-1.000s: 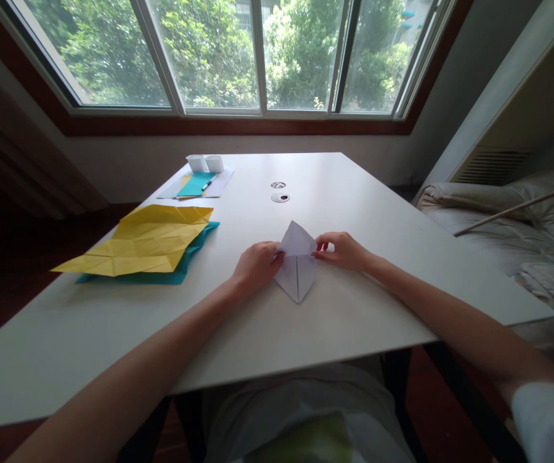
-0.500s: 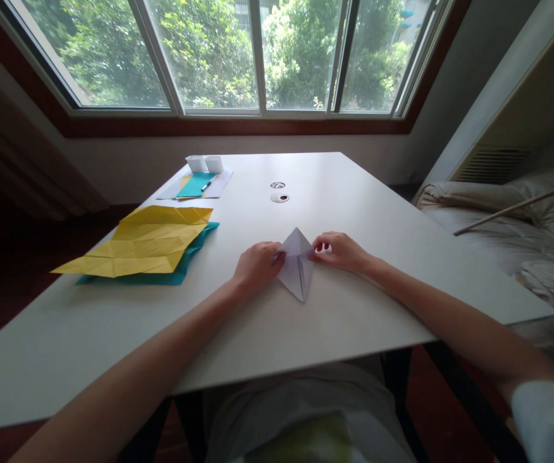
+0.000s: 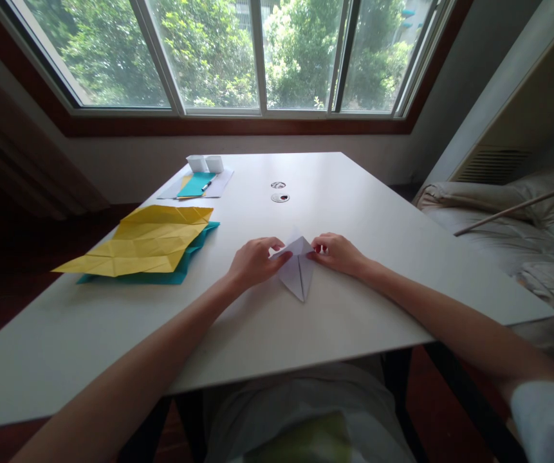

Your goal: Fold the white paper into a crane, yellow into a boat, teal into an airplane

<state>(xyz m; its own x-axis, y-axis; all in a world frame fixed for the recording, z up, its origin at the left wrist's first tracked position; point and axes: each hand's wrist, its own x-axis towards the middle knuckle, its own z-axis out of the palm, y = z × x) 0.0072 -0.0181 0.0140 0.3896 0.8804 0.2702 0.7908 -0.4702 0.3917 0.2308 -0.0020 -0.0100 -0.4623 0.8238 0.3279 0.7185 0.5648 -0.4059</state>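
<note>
Closest to the camera you've got the person's lap and both bare forearms reaching out over the near edge of the white bench (image 3: 88,334). A bit further in, the folded white paper (image 3: 298,273) lies on the bench, roughly centre, shaped like a kite with its sharp tip pointing back toward the person and a crease running down the middle. The left hand (image 3: 253,260) pinches the paper's upper left edge, thumb and fingers closed on it. The right hand (image 3: 337,252) does the same on the upper right corner, fingertips curled onto the paper. So both hands are grasping it, one each side, with the top part lifted slightly off the bench.

Off to the left, well apart from the hands, a creased yellow sheet (image 3: 148,241) sits on top of a teal sheet (image 3: 192,247). Further back are two round cable holes (image 3: 280,197), and near the far left edge two small white cups (image 3: 205,163) beside a teal notebook (image 3: 194,185) on white paper. Behind it all, the window (image 3: 257,54) with green trees.
</note>
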